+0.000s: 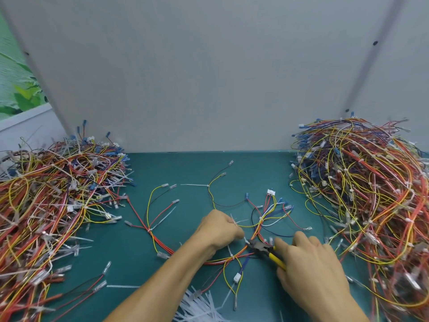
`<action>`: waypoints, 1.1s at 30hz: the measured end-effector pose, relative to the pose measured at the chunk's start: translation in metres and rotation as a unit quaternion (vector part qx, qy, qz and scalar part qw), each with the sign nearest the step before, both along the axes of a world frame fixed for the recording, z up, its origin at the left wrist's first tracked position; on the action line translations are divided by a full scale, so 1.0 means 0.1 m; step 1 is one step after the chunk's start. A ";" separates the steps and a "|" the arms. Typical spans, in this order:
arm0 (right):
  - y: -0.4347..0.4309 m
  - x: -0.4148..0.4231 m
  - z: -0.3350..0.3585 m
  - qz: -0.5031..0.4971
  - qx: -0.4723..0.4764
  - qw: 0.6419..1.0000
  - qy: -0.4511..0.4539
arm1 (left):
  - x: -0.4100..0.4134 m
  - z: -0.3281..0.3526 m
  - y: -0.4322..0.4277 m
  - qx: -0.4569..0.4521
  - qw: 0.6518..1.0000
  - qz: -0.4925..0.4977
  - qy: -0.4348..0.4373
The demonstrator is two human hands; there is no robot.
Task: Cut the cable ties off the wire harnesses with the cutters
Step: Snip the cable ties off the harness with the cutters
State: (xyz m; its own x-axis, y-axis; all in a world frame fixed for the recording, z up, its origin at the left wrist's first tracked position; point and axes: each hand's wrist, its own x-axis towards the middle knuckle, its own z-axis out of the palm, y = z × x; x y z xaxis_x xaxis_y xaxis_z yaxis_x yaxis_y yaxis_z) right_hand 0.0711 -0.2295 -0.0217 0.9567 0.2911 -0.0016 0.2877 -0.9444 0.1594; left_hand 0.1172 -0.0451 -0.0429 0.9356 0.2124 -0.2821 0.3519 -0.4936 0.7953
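Left hand (pixel 219 231), fingers curled, grips the loose harness of red, yellow and blue wires (pixel 261 219) on the green bench mat (pixel 185 170), apparently to keep the bundle taut and steady. Right hand (pixel 308 263) is clamped round the handles of the yellow-handled, dark-nosed steel cutters (pixel 264 251). Their nose lies between the two hands, against a white plastic cable tie (pixel 245 240); whether the jaws have bitten cannot be told. A heap of cut white ties (pixel 199 305) lies between the forearms, probably dropped clear of the work. Tangled harness piles lie outboard of the left hand (pixel 46 201) and the right hand (pixel 362 187), within reach.
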 end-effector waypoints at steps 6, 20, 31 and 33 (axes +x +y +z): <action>0.02 0.02 0.02 0.005 -0.024 1.000 -0.011 | -0.01 0.02 -0.01 -0.002 1.000 -0.001 0.000; 0.02 0.04 0.04 0.007 -0.014 0.999 -0.034 | -0.02 0.02 -0.01 -0.016 1.000 -0.003 0.003; 0.06 0.09 0.07 0.020 -0.025 0.999 -0.014 | -0.04 0.06 -0.01 -0.009 1.000 -0.023 0.005; 0.07 0.09 0.09 0.024 -0.030 0.999 -0.009 | -0.05 0.07 0.00 -0.004 1.000 -0.026 0.006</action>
